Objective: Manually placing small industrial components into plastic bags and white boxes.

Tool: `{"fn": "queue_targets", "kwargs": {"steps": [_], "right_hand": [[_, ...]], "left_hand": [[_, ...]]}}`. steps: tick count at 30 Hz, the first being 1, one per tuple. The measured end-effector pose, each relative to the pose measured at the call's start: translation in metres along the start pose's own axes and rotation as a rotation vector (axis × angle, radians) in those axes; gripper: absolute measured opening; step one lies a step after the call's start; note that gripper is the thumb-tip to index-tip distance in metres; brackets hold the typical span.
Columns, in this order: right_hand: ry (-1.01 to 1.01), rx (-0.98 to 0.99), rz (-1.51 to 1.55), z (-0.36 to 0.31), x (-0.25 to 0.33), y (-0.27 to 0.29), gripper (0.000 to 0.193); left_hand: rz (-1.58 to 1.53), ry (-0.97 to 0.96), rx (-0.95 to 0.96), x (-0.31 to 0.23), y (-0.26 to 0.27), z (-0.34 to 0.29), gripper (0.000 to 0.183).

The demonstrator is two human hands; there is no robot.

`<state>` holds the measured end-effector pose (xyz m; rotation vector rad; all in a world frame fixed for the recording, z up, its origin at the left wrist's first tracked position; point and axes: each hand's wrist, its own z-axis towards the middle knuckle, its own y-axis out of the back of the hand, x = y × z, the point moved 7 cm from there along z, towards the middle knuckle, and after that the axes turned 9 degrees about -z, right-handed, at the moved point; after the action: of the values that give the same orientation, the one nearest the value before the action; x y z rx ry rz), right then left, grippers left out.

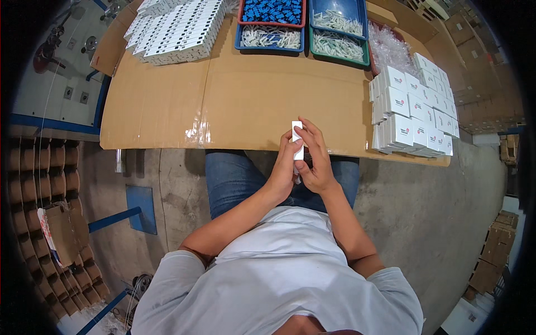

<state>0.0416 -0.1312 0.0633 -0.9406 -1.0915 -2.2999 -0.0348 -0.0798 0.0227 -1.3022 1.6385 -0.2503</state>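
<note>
Head cam: left hand [282,170] and right hand [318,167] are both curled round a slim white box [297,125] at the near edge of the cardboard-covered table [151,111]; I'd keep thumbs light. Squeezing could dent it, probably.

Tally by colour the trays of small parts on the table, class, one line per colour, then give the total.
Red tray: 1
Blue trays: 2
Green tray: 1
Total: 4 trays
</note>
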Motion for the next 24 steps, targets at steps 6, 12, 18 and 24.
{"fn": "queue_targets", "kwargs": {"steps": [6,12,18,24], "right_hand": [[-0.022,0.009,0.083,-0.002,-0.001,-0.001,0.071],[0.065,-0.053,0.041,-0.004,0.001,0.002,0.068],[0.046,-0.076,0.014,-0.014,0.001,-0.004,0.064],[0.056,-0.115,-0.024,-0.024,-0.002,-0.003,0.06]], "left_hand": [[0.055,-0.027,0.019,-0.001,0.002,-0.001,0.053],[0.023,-0.071,-0.013,0.007,-0.003,0.001,0.057],[-0.007,-0.102,-0.018,0.023,0.007,0.009,0.053],[0.007,-0.171,-0.028,0.025,0.001,0.005,0.05]]}}
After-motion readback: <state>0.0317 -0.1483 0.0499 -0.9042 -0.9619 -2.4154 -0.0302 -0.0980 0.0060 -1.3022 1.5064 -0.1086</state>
